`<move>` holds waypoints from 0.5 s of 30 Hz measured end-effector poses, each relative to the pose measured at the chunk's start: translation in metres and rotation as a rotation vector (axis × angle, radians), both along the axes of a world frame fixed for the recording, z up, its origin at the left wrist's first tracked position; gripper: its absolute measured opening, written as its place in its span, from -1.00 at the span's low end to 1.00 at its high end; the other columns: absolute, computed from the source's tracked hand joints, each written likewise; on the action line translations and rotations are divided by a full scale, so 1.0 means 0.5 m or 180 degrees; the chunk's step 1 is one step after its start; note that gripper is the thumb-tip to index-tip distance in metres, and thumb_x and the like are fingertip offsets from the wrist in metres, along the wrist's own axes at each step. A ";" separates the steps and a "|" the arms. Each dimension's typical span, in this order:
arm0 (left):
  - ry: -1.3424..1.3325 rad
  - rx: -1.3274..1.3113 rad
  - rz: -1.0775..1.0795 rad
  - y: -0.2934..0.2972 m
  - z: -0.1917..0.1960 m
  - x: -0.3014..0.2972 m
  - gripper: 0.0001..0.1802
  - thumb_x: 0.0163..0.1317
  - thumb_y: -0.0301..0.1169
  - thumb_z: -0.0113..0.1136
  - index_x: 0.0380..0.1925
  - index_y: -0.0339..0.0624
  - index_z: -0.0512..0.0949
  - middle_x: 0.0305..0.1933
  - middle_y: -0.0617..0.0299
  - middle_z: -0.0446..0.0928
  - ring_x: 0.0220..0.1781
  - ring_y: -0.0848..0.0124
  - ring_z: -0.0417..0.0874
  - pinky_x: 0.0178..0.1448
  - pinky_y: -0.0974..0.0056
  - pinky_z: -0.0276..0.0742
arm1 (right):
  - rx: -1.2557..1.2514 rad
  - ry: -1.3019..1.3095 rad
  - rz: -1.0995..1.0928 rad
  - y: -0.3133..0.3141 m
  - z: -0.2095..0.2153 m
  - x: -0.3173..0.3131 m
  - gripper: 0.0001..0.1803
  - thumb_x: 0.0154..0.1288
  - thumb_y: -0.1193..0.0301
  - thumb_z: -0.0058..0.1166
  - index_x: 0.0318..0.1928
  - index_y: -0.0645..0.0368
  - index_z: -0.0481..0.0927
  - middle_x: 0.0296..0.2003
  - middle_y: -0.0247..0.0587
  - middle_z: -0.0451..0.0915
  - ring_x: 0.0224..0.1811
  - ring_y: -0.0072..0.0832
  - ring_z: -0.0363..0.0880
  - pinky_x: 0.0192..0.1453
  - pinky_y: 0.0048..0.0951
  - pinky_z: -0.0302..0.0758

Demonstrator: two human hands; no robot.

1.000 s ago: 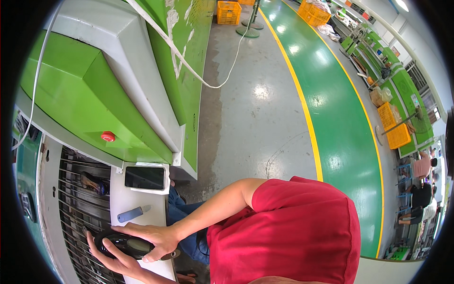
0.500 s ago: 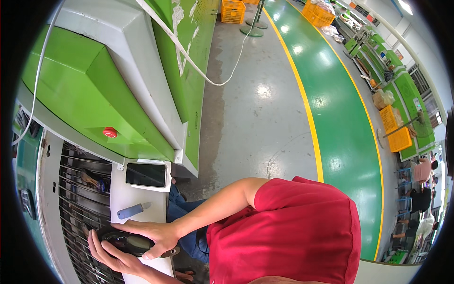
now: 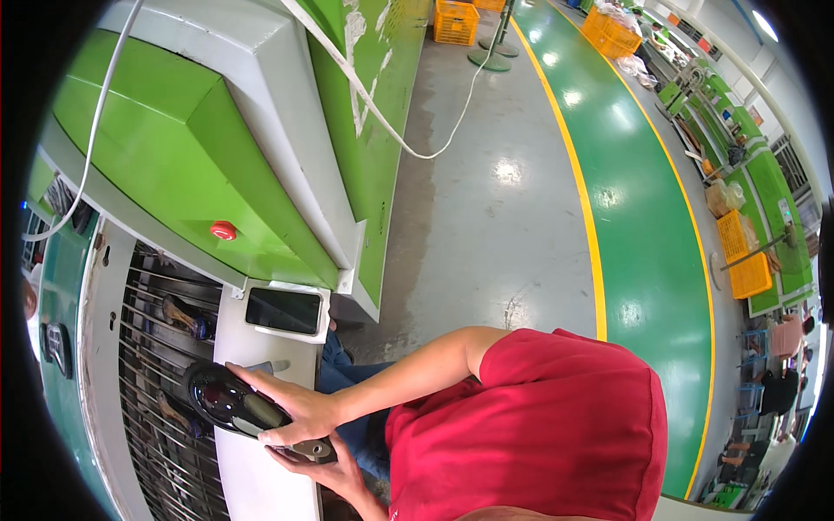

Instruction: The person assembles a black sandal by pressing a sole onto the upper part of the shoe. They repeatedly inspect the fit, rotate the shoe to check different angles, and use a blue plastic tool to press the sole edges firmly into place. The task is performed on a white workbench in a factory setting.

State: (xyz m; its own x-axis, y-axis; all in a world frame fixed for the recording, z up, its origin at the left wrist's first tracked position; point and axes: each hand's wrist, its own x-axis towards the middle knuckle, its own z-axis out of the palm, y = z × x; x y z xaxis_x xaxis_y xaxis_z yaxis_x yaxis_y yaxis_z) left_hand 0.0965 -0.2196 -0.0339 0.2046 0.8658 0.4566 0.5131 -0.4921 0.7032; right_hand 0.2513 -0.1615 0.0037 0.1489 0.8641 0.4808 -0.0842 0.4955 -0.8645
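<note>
The glossy black oval moulded plastic shell (image 3: 228, 401) is held over the white worktop ledge (image 3: 252, 473), just below the small dark screen in its white frame (image 3: 283, 311). Both hands are closed on it: the upper hand (image 3: 291, 408) lies across its top, fingers spread toward the rounded end; the lower hand (image 3: 334, 469) cups the grey narrow end from beneath. Which is left and which right is hard to tell, since the view is turned. The shell looks light, stiff and thin-walled, with a polished face that would probably slip and mark easily, so the rim and the duller grey end seem the safer places to grip. Beside the shell, away from the body, stands a metal bar guard (image 3: 156, 382), close enough to knock. Past the screen the green machine housing (image 3: 165, 165) overhangs. Open room lies on the grey concrete floor (image 3: 486, 226), well beyond the screen.
</note>
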 end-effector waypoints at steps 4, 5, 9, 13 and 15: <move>-0.0502 0.0544 0.0346 0.024 -0.084 -0.002 0.04 0.41 -0.37 0.49 0.70 -0.33 0.03 0.69 -0.24 0.17 0.65 -0.04 0.35 0.71 -0.15 0.30 | 0.0190 -0.0483 0.0211 -0.015 0.014 -0.012 0.30 0.35 -0.01 0.33 0.77 0.34 -0.21 0.33 0.20 0.38 0.29 0.05 0.48 0.43 -0.10 0.43; -0.0758 0.0650 0.0375 0.031 -0.123 -0.014 0.03 0.40 -0.38 0.51 0.69 -0.33 0.04 0.67 -0.23 0.19 0.62 -0.02 0.39 0.69 -0.13 0.34 | 0.0397 -0.0485 0.0303 -0.019 0.025 -0.007 0.23 0.39 -0.01 0.30 0.76 0.34 -0.13 0.39 0.21 0.37 0.36 0.07 0.47 0.49 -0.11 0.41; -0.2419 -0.0584 0.0428 -0.005 -0.224 -0.055 -0.26 0.59 -0.37 0.27 0.60 -0.42 0.18 0.56 -0.25 0.34 0.50 0.02 0.51 0.63 -0.08 0.43 | 0.0544 -0.0738 0.0715 -0.018 0.044 0.020 -0.02 0.51 0.09 0.19 0.71 0.36 0.11 0.51 0.19 0.39 0.52 0.06 0.43 0.60 -0.07 0.34; -0.2584 0.0282 -0.0117 0.013 -0.044 0.011 -0.37 0.51 -0.52 0.13 0.53 -0.47 0.29 0.55 -0.21 0.39 0.50 -0.01 0.49 0.61 -0.17 0.38 | 0.0806 -0.0649 0.0381 -0.011 0.018 0.034 -0.11 0.48 0.17 0.17 0.67 0.35 0.24 0.41 0.17 0.47 0.40 0.01 0.55 0.57 -0.01 0.38; -0.2215 0.0615 0.0776 0.062 -0.086 -0.100 -0.41 0.49 -0.54 0.21 0.47 -0.46 0.35 0.51 -0.16 0.43 0.42 0.07 0.54 0.53 -0.10 0.46 | 0.0940 -0.0588 0.0240 -0.005 0.008 0.012 -0.16 0.48 0.22 0.20 0.64 0.34 0.29 0.27 0.13 0.54 0.27 -0.08 0.61 0.46 -0.06 0.49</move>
State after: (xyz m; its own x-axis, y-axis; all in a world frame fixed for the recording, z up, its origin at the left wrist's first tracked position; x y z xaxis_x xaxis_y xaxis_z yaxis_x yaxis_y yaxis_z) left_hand 0.0466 -0.1887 -0.0767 -0.3727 0.7412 0.5583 0.0928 -0.5688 0.8172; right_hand 0.2572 -0.1640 0.0079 -0.0228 0.6890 0.7244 0.0143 0.7248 -0.6888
